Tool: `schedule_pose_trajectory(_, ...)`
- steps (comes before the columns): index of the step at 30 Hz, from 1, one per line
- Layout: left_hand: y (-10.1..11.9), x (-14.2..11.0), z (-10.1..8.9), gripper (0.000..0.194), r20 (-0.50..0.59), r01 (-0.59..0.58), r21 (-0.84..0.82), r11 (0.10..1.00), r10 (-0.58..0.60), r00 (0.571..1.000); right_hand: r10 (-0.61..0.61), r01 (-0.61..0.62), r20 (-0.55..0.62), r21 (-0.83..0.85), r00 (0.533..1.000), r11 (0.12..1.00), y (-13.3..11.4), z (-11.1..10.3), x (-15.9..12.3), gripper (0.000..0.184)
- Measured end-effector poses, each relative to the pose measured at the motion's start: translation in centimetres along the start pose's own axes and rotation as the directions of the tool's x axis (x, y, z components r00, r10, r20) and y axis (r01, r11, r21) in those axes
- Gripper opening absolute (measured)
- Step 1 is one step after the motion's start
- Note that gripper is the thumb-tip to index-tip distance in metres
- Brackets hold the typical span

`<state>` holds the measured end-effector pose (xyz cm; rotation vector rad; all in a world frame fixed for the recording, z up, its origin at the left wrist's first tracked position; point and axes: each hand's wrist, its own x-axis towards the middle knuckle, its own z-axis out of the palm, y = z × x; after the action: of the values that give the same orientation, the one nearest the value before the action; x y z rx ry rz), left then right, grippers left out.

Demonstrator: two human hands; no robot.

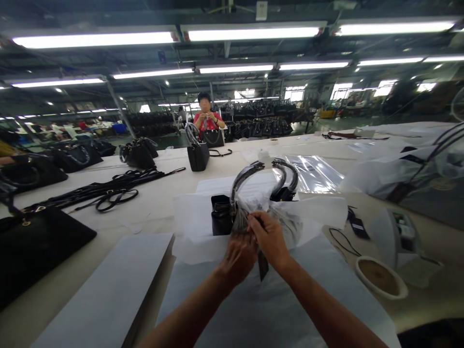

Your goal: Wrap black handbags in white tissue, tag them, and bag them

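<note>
In front of me on white paper sheets [203, 212] stands a black handbag [222, 220], partly covered by thin, see-through white wrapping [290, 222]. Its arched handles [241, 181] are sheathed in clear plastic and rise above the wrapping. My left hand [239, 256] has its fingers curled in on the gathered wrapping at the bag's near side. Just right of it and touching it, my right hand [270, 237] pinches the same wrapping between thumb and fingertips. A dark flat strip [263, 267] hangs below the hands; what it belongs to is hidden.
Black straps [116, 188] and several black handbags lie to the left, beside a white board [108, 290]. Clear plastic bags [315, 173] lie behind. At right are a tape roll [381, 276] and a wrapped bag [427, 179]. A person [208, 118] works across the table.
</note>
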<state>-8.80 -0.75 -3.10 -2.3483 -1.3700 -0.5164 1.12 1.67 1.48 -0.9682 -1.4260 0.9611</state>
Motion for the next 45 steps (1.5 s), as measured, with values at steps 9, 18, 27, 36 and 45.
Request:
schedule_pose_trajectory(9,-6.7,2.1,-6.8,0.024,-0.186,0.298,-0.681,0.669,-0.551,0.813,0.026,-0.026,0.009,-0.065,1.000,0.998,1.5,2.6,4.2,0.025)
schedule_pose_trajectory(18,-9.7,7.6,-6.9,0.019,0.411,0.623,-0.662,0.418,-0.493,0.767,0.045,-0.041,0.050,-0.068,0.998,0.997,2.0,2.8,4.8,0.025)
schedule_pose_trajectory(27,-9.7,8.1,-7.2,0.014,0.500,0.675,-0.603,0.425,-0.457,0.735,0.055,-0.042,0.093,-0.135,0.994,0.990,1.6,3.0,5.4,0.018)
schedule_pose_trajectory(36,-9.4,6.9,-6.8,0.010,0.483,0.627,-0.757,0.185,-0.488,0.727,0.078,-0.040,0.088,-0.376,0.993,0.926,0.6,2.5,5.0,0.009)
schedule_pose_trajectory(45,-9.9,6.4,-7.4,0.024,0.491,0.471,-0.864,-0.177,-0.498,0.715,0.085,-0.046,0.043,-0.564,0.996,0.825,0.1,2.8,4.9,0.015)
